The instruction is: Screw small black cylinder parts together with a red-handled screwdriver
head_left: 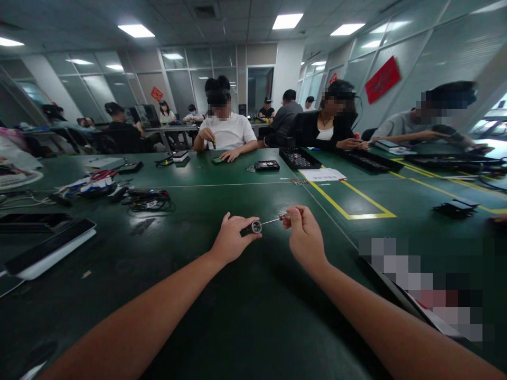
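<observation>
Apparently mid-work. Left hand: grip closed round a small cylindrical part above the worktop. Right hand, at 3 o'clock from it, pinches a screwdriver, tip by the open end, contact unclear. Part not set down; anything loosened or fastened, can't tell.

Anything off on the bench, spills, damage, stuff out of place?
Only minor things: a small pale scrap lies loose on the green table at left, looking like litter, and the dark cables farther back sit in a messy heap. No spill visible. The round part and screwdriver are too small to judge for damage.
</observation>
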Demonstrator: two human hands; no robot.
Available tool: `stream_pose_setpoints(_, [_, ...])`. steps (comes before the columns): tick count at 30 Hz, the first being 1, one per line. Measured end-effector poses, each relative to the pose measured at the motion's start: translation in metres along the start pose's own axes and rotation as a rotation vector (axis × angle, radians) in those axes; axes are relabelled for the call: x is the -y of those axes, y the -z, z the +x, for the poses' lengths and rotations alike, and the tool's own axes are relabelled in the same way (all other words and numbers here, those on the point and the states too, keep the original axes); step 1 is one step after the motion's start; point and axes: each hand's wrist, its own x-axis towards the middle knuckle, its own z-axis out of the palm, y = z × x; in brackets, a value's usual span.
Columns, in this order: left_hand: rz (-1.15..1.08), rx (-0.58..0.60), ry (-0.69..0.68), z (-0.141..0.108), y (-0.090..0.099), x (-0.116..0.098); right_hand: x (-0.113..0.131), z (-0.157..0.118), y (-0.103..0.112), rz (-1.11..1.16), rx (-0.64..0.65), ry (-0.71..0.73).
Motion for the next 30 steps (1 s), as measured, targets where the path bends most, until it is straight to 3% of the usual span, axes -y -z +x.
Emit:
stream_pose_setpoints(15, [0.005, 0.015, 0.0, 0.0, 0.0, -0.001, 0.003, -0.009, 0.002, -0.063, 0.101, 0.114])
stream_pose_setpoints(24, [0.018, -0.018, 0.014, 0.002, 0.0, 0.002, -0.002, -0.005, 0.0, -0.007, 0.132, 0.064])
stream_pose_setpoints(30, [0.049, 0.008, -0.009, 0.001, 0.0, 0.0, 0.01, -0.009, 0.002, -0.164, 0.137, 0.135])
